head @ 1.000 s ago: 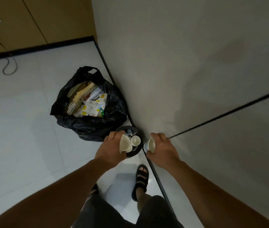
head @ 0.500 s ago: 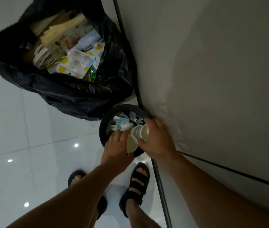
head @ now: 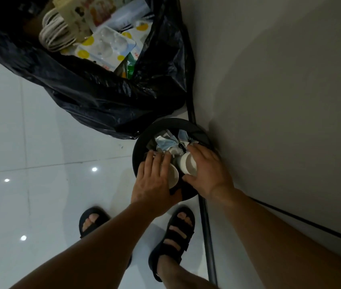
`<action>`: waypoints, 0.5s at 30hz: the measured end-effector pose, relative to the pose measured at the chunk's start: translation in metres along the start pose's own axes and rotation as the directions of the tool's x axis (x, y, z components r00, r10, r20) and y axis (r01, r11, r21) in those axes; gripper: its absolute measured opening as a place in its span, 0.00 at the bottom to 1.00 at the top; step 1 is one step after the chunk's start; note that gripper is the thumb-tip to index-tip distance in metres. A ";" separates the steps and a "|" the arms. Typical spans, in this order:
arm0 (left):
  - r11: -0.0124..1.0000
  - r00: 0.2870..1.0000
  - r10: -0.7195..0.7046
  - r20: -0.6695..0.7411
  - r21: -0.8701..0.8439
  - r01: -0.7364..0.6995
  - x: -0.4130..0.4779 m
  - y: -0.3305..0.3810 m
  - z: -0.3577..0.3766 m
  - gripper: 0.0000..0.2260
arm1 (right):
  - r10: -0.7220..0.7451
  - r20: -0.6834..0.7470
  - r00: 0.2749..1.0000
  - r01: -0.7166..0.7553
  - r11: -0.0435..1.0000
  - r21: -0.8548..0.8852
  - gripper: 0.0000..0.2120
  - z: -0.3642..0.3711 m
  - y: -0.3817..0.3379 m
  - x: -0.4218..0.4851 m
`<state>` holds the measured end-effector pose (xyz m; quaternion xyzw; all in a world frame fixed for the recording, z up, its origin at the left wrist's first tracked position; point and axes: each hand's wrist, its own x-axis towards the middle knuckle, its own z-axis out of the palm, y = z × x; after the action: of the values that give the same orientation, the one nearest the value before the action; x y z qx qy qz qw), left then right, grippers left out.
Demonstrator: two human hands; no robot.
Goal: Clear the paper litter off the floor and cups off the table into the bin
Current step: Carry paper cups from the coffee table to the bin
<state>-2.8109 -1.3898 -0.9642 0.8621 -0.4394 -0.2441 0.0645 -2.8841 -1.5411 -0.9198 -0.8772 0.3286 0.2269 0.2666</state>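
Observation:
A small round black bin stands on the floor against the wall, with crumpled paper inside. Both my hands are over its mouth. My left hand lies on a white paper cup, fingers stretched over it toward the paper. My right hand grips another white paper cup on its side, thumb under it and fingers curled over it. The two cups sit side by side just inside the bin's near rim.
A big black rubbish bag full of packaging lies just beyond the bin. A grey wall with a black skirting runs along the right. My sandalled feet stand on the glossy white tiles right before the bin.
I have bent lower and both hands have gone down into the bin's mouth with the cups. The left hand's fingers have spread out over its cup.

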 end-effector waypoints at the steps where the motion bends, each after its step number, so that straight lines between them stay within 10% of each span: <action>1: 1.000 1.000 0.000 0.013 0.011 0.000 0.001 -0.001 0.003 0.48 | -0.006 0.002 1.000 0.006 1.000 -0.019 0.43 0.003 0.001 0.000; 15: 0.984 0.984 -0.180 -0.007 0.009 0.180 -0.073 -0.027 -0.182 0.40 | -0.088 -0.056 0.995 0.080 0.988 -0.131 0.40 -0.101 -0.099 -0.101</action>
<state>-2.7400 -1.3348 -0.7874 0.8994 -0.3605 -0.2442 0.0390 -2.8615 -1.4937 -0.7537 -0.9123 0.2841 0.2089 0.2084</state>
